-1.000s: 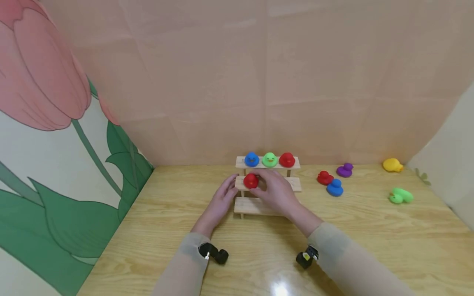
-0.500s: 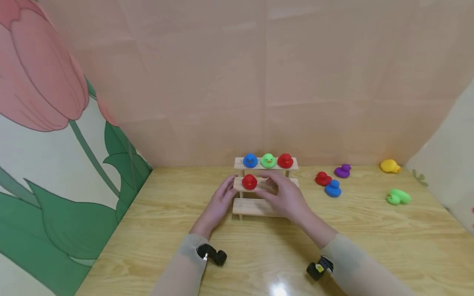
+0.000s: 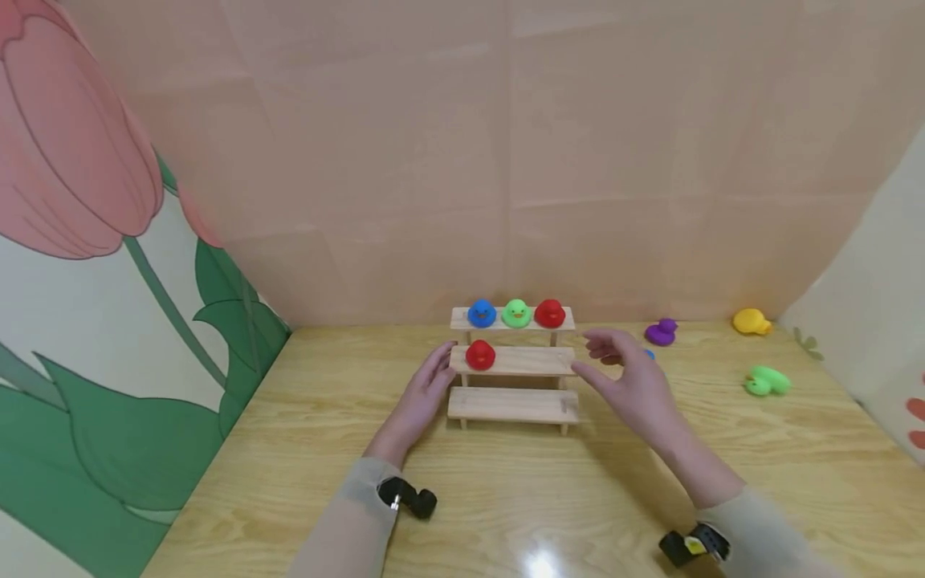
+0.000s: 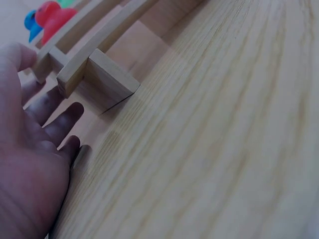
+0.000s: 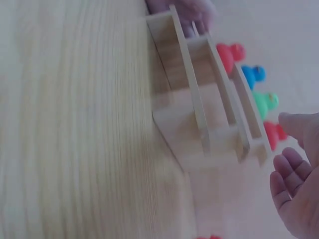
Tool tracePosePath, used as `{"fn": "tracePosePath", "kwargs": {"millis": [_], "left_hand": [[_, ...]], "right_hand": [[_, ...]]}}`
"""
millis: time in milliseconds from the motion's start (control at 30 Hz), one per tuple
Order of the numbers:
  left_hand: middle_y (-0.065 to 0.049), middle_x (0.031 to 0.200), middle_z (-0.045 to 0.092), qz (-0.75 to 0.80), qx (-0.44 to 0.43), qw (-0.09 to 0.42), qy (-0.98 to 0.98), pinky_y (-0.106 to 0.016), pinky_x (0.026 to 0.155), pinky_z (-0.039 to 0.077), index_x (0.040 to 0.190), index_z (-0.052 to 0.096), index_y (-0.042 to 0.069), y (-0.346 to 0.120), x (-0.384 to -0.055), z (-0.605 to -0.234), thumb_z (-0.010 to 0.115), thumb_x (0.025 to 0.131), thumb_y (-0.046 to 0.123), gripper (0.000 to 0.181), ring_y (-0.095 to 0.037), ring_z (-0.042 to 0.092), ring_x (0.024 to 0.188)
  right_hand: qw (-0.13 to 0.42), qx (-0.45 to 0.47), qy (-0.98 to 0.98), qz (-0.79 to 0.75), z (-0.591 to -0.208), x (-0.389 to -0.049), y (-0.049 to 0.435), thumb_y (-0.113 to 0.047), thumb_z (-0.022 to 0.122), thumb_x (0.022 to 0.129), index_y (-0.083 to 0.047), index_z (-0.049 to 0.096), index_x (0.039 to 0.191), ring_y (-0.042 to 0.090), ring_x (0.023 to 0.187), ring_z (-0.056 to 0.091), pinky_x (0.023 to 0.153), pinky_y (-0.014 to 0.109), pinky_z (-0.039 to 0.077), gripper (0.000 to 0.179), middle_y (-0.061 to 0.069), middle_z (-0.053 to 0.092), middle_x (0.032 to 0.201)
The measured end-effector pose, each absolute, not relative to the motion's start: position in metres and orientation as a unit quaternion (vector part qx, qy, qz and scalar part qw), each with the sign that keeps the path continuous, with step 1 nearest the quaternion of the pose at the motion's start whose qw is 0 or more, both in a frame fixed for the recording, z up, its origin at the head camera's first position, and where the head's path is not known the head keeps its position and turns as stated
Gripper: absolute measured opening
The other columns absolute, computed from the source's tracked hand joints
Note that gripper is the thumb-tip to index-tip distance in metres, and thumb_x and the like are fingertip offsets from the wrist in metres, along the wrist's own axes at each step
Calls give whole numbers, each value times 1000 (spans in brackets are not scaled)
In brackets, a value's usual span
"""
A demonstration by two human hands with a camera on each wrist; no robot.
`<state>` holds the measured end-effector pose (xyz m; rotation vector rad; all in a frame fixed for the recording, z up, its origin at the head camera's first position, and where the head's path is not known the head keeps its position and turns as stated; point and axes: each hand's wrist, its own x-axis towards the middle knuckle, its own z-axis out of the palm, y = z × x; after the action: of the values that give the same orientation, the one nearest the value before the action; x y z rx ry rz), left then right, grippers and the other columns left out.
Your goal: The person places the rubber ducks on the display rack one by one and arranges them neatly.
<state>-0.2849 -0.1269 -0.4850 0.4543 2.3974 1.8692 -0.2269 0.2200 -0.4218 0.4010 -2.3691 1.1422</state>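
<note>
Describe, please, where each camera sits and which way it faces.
Head: on the person's head, looking forward and down at the wooden stand; left hand, right hand and sleeves show.
Left wrist: on that wrist, looking across the table toward the stand; only the left hand shows.
Right wrist: on that wrist, facing the stand from its other end; the right hand and part of the left show.
Both wrist views share the middle-shelf red duck.

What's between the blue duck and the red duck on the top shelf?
A green duck sits between that blue duck and red duck, in the head view.
</note>
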Motion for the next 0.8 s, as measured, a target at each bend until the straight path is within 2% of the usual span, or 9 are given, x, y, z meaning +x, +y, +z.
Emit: {"fn": "tracePosePath", "kwargs": {"millis": [167,300,433,567,667,800], "left_hand": [[-6,175,41,613,155,33,774,-55,131,29,172,38,36,-127,-285,-486,50,118,43,56,-31,38,161],[-6,175,41,611,155,33,776,-56,131,29,172,38,36,-127,-285,-486,50,118,42,56,-31,37,161],[-5,175,41,611,157,34,775,-55,131,30,173,37,35,-127,-286,-487,49,119,41,55,-30,38,161],[-6,175,41,612,158,34,775,-54,131,30,173,37,31,-128,-287,-489,49,119,41,57,-30,37,161],[-6,175,41,610,156,32,777,-56,131,30,173,37,34,-128,-287,-489,49,118,43,57,-31,37,161],[-5,175,41,608,156,30,778,-57,131,30,172,38,38,-128,-286,-488,50,118,45,55,-31,37,161]], "right_hand": [[225,103,-878,411,-423,-224,248,-24,83,103,-5,64,143,33,114,67,91,16,46,48,13,71,122],[222,88,-882,405,-426,-227,268,-26,82,103,-5,63,145,33,113,66,88,10,45,50,13,69,123],[230,81,-884,399,-433,-233,285,-24,84,102,-5,64,145,19,111,64,90,9,45,51,15,69,126],[233,77,-882,402,-444,-239,300,-22,84,102,-1,65,143,26,119,62,94,7,40,50,21,67,134],[225,73,-883,405,-451,-242,309,-21,83,103,2,63,145,44,126,58,93,5,38,52,26,64,140],[199,61,-888,410,-457,-247,317,-24,81,104,2,59,150,48,128,55,96,17,44,57,28,60,146]]}}
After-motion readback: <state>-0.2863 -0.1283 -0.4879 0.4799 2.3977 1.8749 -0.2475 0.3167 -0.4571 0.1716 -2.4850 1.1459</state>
